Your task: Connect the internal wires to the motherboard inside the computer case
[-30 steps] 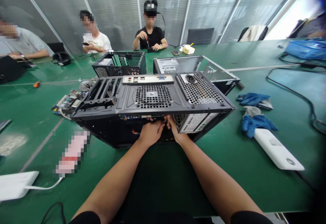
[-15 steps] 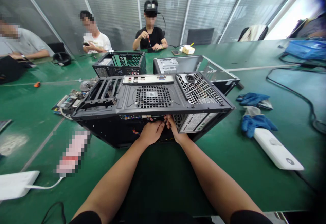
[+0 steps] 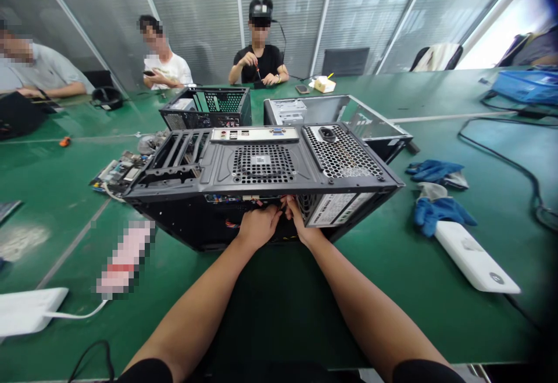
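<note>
A black computer case (image 3: 204,181) lies in front of me with its rear panel facing up and its open side towards me. Both hands reach into that side. My left hand (image 3: 258,224) is closed near the motherboard edge, its fingertips against something too small and dark to name. Just right of it, my right hand (image 3: 296,214) has its fingers pinched together, close to the power supply (image 3: 337,208); what they grip is hidden in shadow. Coloured wires (image 3: 232,224) show inside the case, left of my left hand.
Behind stand another black case (image 3: 204,110) and an open silver case (image 3: 340,110). A circuit board (image 3: 120,174) lies left. Blue gloves (image 3: 440,211) and a white power bank (image 3: 475,255) are at right, a pink phone (image 3: 126,258) at left. Several people sit across the green table (image 3: 436,319).
My hands stay at the same spot inside the case, with only slight finger movement. The whole view has shifted a little.
</note>
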